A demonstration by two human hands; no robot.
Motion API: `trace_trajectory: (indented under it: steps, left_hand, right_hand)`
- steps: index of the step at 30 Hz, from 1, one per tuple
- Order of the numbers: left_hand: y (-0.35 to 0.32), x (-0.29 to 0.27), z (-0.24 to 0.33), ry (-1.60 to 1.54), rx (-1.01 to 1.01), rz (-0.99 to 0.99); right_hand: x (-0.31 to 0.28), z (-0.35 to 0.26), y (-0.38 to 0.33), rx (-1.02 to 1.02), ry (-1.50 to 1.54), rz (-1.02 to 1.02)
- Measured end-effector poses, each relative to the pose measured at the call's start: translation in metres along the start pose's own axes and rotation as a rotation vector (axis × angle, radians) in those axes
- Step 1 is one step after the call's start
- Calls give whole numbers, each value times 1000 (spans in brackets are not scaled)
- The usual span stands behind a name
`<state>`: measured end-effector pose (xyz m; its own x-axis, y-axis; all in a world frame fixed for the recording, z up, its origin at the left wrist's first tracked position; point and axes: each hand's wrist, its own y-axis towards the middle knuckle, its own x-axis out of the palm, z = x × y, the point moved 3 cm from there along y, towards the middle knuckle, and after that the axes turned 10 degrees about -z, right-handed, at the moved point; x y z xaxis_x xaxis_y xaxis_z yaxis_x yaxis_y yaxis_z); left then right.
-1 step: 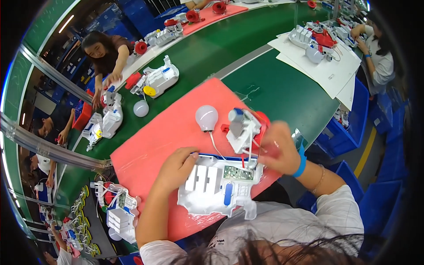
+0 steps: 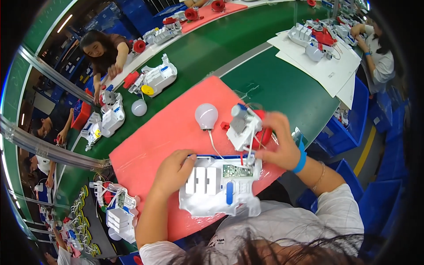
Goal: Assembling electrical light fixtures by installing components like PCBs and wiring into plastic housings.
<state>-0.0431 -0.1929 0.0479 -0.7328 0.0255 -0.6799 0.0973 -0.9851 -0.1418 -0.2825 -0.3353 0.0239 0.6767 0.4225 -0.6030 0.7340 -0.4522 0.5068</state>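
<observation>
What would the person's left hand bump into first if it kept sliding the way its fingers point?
The left hand points right, and its fingers already touch the white plastic housing. Going on, they would likely press against its raised white blocks; depth is hard to judge.

Under the right hand (image 2: 278,143): most of a red part (image 2: 265,134) covered by fingers and by the white module (image 2: 242,128) in front. Beneath the left hand (image 2: 174,170): the near-left corner of the white housing (image 2: 218,192) hidden. Below both hands: housing's lower edge lost against a white shirt. Beside the right fingertips: thin wires, too fine to trace. Far above, other assemblies blurred, small, cut by the rim.
</observation>
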Motion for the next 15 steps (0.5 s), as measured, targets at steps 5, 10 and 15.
trace_trajectory:
  steps: [5, 10, 15]
  left_hand:
    - [-16, -3, 23, 261, -199, -112]
    - [-3, -6, 21, 164, -99, -16]
    - [41, 7, 19, -491, 32, -12]
  right_hand:
    - [9, 21, 48, 183, 242, 53]
    - [9, 36, 63, 372, 596, -98]
    - [4, 8, 69, -226, 314, -23]
